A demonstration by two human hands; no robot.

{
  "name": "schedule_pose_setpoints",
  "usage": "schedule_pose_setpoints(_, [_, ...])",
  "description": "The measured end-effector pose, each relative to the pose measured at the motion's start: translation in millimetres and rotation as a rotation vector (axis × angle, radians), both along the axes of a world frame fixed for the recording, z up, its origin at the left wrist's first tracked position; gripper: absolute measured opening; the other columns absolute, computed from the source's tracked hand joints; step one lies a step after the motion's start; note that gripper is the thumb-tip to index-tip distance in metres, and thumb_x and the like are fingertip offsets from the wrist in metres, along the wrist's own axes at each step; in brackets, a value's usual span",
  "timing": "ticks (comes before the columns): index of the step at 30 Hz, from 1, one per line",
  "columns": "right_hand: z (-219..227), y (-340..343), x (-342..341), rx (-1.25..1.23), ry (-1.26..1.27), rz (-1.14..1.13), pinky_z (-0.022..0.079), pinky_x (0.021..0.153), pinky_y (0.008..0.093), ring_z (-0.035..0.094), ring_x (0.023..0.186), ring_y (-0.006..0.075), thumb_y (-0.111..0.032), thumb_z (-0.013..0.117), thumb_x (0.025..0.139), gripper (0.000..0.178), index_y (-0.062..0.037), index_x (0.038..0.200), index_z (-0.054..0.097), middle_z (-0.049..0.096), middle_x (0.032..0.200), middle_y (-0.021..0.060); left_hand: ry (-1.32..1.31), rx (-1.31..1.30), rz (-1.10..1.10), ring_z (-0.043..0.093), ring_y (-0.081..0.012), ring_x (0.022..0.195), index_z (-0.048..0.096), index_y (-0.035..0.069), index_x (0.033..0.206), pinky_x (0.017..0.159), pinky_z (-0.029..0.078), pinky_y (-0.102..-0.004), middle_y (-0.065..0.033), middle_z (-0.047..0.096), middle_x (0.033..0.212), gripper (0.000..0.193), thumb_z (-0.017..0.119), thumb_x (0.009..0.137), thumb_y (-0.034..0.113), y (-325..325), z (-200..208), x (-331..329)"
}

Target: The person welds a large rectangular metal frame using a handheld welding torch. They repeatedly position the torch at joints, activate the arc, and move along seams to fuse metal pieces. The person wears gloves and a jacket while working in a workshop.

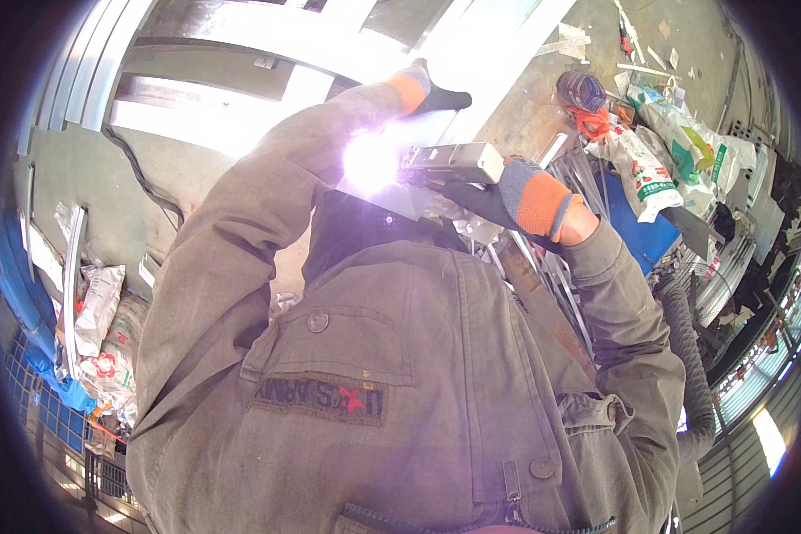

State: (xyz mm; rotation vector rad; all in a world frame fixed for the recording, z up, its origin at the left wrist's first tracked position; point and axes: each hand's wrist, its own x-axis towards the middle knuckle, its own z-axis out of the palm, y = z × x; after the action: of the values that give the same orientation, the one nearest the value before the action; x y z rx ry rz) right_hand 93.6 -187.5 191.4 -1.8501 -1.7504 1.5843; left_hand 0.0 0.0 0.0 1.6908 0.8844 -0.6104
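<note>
My right hand (523,198), in a grey, orange and black work glove, is wrapped round a boxy grey handheld welding gun (458,163). The gun points left, and a blinding white-violet flash (371,164) at its tip hides the exact spot it meets. Below the flash, a flat piece of metal (378,201) shows in front of my jacket. Farther away, my left hand (429,92) wears a matching glove. Its dark thumb and fingers are spread over the bright metal frame (498,62), seemingly resting on it. Glare washes out much of that frame.
Filled plastic sacks (641,165) and metal offcuts lie on the floor to the right, near a blue panel (632,218). More sacks (116,351) stand at the left. A dark cable (142,178) runs along the left floor, and a thick grey hose (685,356) hangs beside my right arm.
</note>
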Motion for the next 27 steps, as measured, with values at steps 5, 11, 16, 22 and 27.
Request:
schedule_pose_setpoints(5, [11, -6, 9, -0.108, -0.073, 0.078, 0.060, 0.090, 0.0403, 0.079, 0.109, 0.0324, -0.024, 0.074, 0.105, 0.038, -0.0119, 0.141, 0.075, 0.080, 0.123, 0.0176, -0.003, 0.003, 0.019, 0.059, -0.0485, 0.146, 0.032, -0.022, 0.162, 0.122, 0.049, -0.0474, -0.0409, 0.054, 0.158, 0.155, 0.088, 0.064, 0.085, -3, -5, -6])
schedule_pose_setpoints(11, [15, -14, 18, -0.029, -0.358, 0.321, 0.061, 0.084, 0.0413, 0.081, 0.100, 0.0337, -0.026, 0.075, 0.105, 0.035, -0.0094, 0.136, 0.076, 0.082, 0.112, 0.0180, -0.019, 0.037, 0.016, 0.057, -0.0489, 0.148, 0.032, -0.020, 0.163, 0.122, 0.048, -0.0481, -0.0402, 0.055, 0.157, 0.155, 0.086, 0.065, 0.087, -7, -17, -5])
schedule_pose_setpoints(16, [19, -13, 9, -0.070, -0.103, 0.013, 0.061, 0.081, 0.0419, 0.082, 0.096, 0.0334, -0.028, 0.077, 0.105, 0.034, -0.0071, 0.133, 0.078, 0.083, 0.110, 0.0181, -0.037, 0.069, -0.008, 0.056, -0.0481, 0.148, 0.033, -0.019, 0.164, 0.122, 0.049, -0.0481, -0.0388, 0.054, 0.159, 0.153, 0.086, 0.067, 0.087, -7, -23, -3])
schedule_pose_setpoints(22, [8, -18, 13, -0.094, -0.174, 0.052, 0.062, 0.082, 0.0419, 0.082, 0.096, 0.0320, -0.029, 0.077, 0.105, 0.035, -0.0071, 0.133, 0.078, 0.083, 0.110, 0.0183, 0.009, 0.014, 0.009, 0.057, -0.0475, 0.148, 0.026, -0.018, 0.166, 0.123, 0.049, -0.0487, -0.0385, 0.054, 0.159, 0.146, 0.087, 0.073, 0.077, -4, -2, -6])
schedule_pose_setpoints(27, [11, -25, 15, -0.061, -0.085, -0.020, 0.062, 0.081, 0.0421, 0.082, 0.095, 0.0328, -0.031, 0.076, 0.106, 0.035, -0.0062, 0.131, 0.078, 0.083, 0.109, 0.0185, 0.005, 0.009, 0.003, 0.058, -0.0473, 0.146, 0.026, -0.017, 0.166, 0.123, 0.049, -0.0490, -0.0384, 0.055, 0.158, 0.139, 0.086, 0.078, 0.072, -3, -2, -5])
